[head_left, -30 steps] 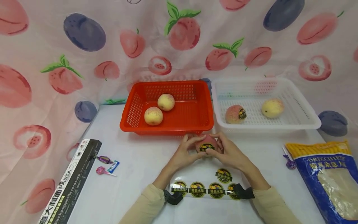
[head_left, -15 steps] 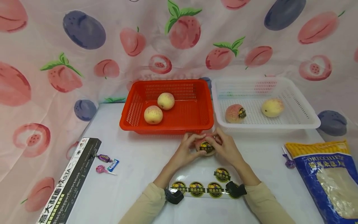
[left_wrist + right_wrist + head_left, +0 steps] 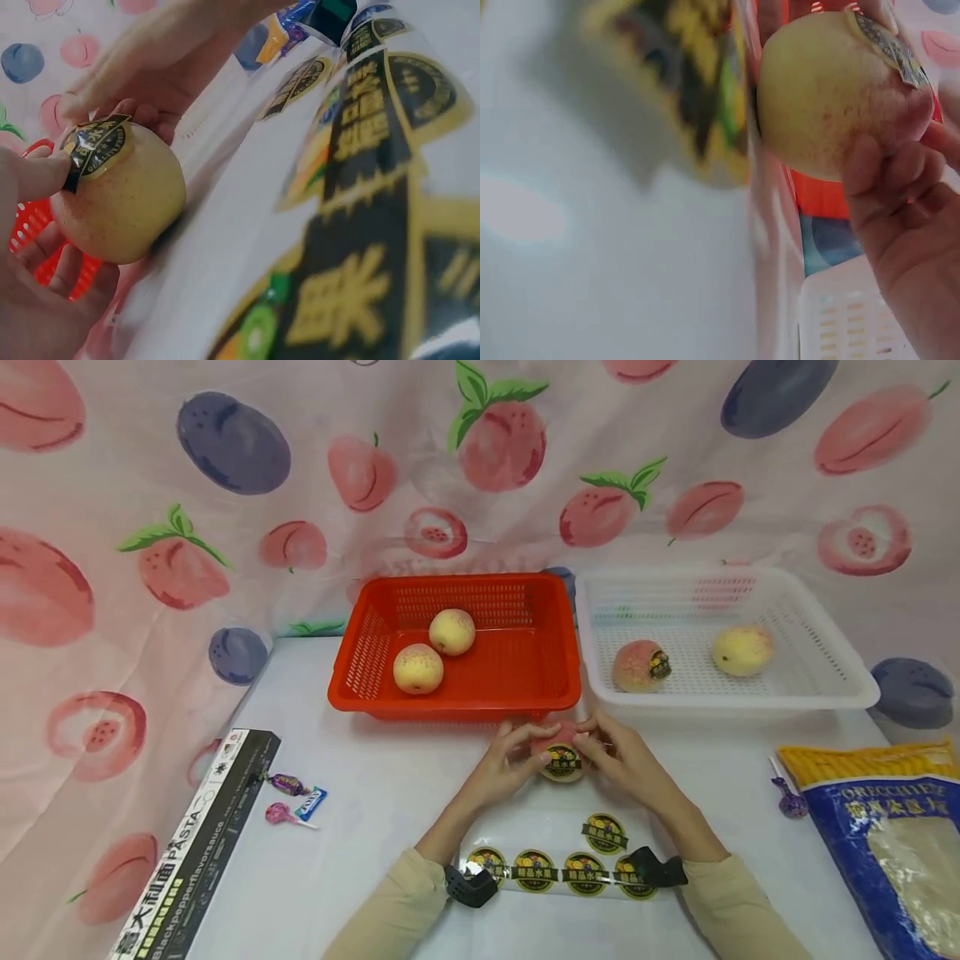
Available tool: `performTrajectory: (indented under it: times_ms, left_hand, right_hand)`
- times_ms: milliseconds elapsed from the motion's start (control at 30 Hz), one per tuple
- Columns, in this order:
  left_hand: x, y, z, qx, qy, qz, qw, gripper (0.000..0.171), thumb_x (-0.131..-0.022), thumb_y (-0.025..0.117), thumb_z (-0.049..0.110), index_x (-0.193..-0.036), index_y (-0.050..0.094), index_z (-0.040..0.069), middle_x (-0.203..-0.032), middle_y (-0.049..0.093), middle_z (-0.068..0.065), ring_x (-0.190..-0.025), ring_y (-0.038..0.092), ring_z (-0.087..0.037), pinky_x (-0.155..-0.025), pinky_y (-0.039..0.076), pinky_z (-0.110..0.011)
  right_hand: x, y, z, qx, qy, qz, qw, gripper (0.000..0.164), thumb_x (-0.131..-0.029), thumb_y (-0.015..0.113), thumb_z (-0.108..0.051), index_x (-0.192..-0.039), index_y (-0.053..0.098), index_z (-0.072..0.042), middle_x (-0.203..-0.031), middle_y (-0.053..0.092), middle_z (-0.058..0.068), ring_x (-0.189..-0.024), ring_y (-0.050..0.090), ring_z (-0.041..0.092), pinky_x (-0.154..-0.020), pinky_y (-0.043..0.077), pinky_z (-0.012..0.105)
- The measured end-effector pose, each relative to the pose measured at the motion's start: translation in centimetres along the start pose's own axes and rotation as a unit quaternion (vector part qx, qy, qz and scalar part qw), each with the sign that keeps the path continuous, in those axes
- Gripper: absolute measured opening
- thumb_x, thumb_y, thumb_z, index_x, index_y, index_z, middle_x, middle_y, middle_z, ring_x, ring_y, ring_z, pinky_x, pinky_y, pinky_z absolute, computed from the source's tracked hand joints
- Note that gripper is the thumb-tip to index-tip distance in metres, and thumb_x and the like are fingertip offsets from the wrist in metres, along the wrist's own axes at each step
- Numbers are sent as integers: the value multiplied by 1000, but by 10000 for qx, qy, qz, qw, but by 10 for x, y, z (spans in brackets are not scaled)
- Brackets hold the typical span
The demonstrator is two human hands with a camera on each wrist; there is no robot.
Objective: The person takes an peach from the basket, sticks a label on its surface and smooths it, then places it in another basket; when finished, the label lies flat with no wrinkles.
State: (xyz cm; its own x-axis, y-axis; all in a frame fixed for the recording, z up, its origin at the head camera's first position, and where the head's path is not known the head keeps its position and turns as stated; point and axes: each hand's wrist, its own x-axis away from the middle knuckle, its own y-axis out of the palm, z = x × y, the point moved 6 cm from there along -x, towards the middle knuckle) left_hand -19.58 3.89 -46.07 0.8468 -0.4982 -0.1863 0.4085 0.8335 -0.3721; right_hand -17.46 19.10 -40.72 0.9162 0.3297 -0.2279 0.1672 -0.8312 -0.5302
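Between both hands sits a peach (image 3: 561,777), pink above and pale yellow below, with a black-and-gold oval sticker (image 3: 101,150) on it. My left hand (image 3: 501,767) grips its left side, the thumb pressing at the sticker's edge. On the other side my right hand (image 3: 628,762) holds the fruit, curled fingertips against its skin in the right wrist view. Close in front of the hands lies a clear sticker sheet (image 3: 517,827) carrying several matching stickers, partly covered by the black wrist cameras.
Behind the hands stand a red basket (image 3: 495,703) with two peaches and a white basket (image 3: 750,702) with two more, one stickered. A long pasta box (image 3: 202,835) and candies (image 3: 287,785) lie left. On the right are a lollipop (image 3: 791,802) and an orecchiette bag (image 3: 832,827).
The right thumb has come off the sticker's face, and the right hand has shifted to the peach's upper right side. The left hand keeps its hold; the whole head view has shifted slightly.
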Motion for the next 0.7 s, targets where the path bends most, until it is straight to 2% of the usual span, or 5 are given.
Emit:
performTrajectory:
  times_ms: [167,333,500,567,700]
  left_hand:
    - [0,-6,-6,-160,-169,62,9997,31,-89,49,29,-119,55,30,-106,50,1,-93,42,-11,-83,43,-26]
    - [5,-10,0,-744,195,-69,9970,41,-82,61,30,-121,49,28,-109,45,-1,-96,46,-15,-82,44,-27]
    - [3,-8,18,-1492,1038,-274,9830,59,-72,72,29,-123,42,25,-127,43,5,-117,43,-10,-97,38,-27]
    - [2,-8,24,-1699,1286,-273,9767,60,-71,74,26,-122,43,22,-130,42,6,-122,38,-8,-102,33,-27]
    - [4,-9,29,-2351,1380,-250,9618,68,-68,75,32,-127,41,28,-118,41,5,-109,39,-7,-88,41,-23]
  right_hand:
    - [0,0,-3,339,-109,170,9992,18,-82,62,-12,-97,56,-7,-64,48,8,-56,42,11,-49,36,20]
    - [1,2,-4,426,-57,250,9988,22,-88,51,-9,-109,59,-10,-71,58,8,-60,50,13,-54,43,21]
    - [7,-7,19,-1063,-7,702,9919,19,-89,48,-4,-108,53,-2,-74,54,10,-62,50,17,-56,45,23]
    - [12,-16,30,-2331,-235,1087,9661,13,-89,44,2,-101,48,4,-74,51,10,-63,50,20,-57,46,24]
    - [31,-35,42,-4120,-793,1864,8884,11,-89,35,10,-92,45,6,-72,50,10,-62,48,19,-57,45,25]
